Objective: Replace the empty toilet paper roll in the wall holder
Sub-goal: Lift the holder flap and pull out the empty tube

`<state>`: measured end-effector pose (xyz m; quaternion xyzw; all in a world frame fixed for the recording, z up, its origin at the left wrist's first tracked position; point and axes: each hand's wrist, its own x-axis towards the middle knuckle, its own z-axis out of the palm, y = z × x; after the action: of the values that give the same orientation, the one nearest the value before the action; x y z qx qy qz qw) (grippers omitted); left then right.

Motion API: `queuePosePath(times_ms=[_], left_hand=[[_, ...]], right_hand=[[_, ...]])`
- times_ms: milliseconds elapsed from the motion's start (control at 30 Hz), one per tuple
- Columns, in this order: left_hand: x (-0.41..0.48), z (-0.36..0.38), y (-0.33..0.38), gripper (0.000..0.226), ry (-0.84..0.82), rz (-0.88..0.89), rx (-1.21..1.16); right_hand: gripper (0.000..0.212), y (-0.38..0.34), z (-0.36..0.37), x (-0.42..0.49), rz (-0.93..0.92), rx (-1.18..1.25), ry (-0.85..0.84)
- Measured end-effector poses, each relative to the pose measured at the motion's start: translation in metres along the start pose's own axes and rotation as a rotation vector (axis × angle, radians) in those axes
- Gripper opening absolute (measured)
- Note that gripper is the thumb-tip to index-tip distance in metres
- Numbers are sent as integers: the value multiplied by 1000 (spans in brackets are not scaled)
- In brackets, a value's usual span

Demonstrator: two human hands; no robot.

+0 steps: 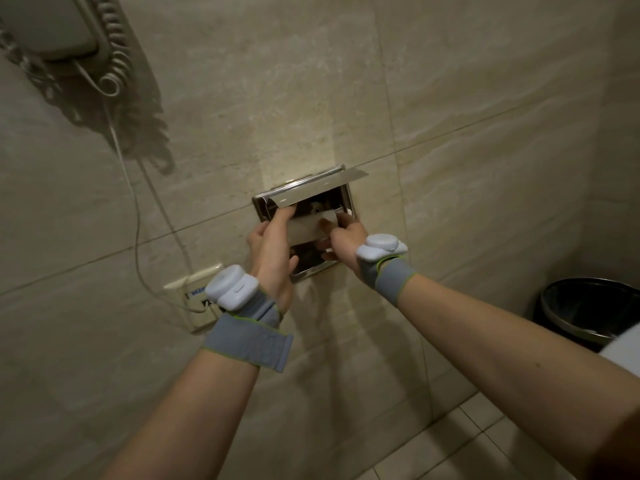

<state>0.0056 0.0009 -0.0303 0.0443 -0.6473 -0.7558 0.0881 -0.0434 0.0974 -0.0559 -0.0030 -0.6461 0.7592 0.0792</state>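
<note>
A shiny recessed metal wall holder (pixel 341 199) sits in the beige tiled wall, its flap cover (pixel 322 187) lifted. Inside lies a pale, thin roll (pixel 304 228) across the recess. My left hand (pixel 272 251) reaches in from the left, fingers under the flap and on the roll's left end. My right hand (pixel 344 239) grips the roll's right end near the spindle. Both wrists carry grey straps with white sensors. The roll's ends are hidden by my fingers.
A wall phone (pixel 52 26) with a coiled cord (pixel 114 46) hangs at the upper left, and its thin cable runs down to a wall socket (pixel 194 292). A black lined waste bin (pixel 588 311) stands on the floor at the right.
</note>
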Motion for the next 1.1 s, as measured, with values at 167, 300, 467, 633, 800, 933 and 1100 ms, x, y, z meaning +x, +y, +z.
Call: queuePosePath(times_ms=[167,300,467,633,800,933,1100], left_hand=[[-1,0,-4,84,-9,-14,-13],[-3,3,-10,71,20,27,14],[-2,7,-8,82,18,31,-13],[1,11,-9,73,14,65,-40],[0,10,-8,60,7,78,-53],[-2,8,-5,53,-33,78,-53],[-7,2,-3,35,-109,99,-15]], right_hand=[[38,-1,-1,3,33,35,-24],[38,0,5,9,44,21,-5],[42,-1,14,16,79,37,-6],[42,-4,17,20,120,46,-8],[42,0,13,22,138,77,-19],[41,1,13,23,159,136,-11],[15,1,8,17,262,181,-89]])
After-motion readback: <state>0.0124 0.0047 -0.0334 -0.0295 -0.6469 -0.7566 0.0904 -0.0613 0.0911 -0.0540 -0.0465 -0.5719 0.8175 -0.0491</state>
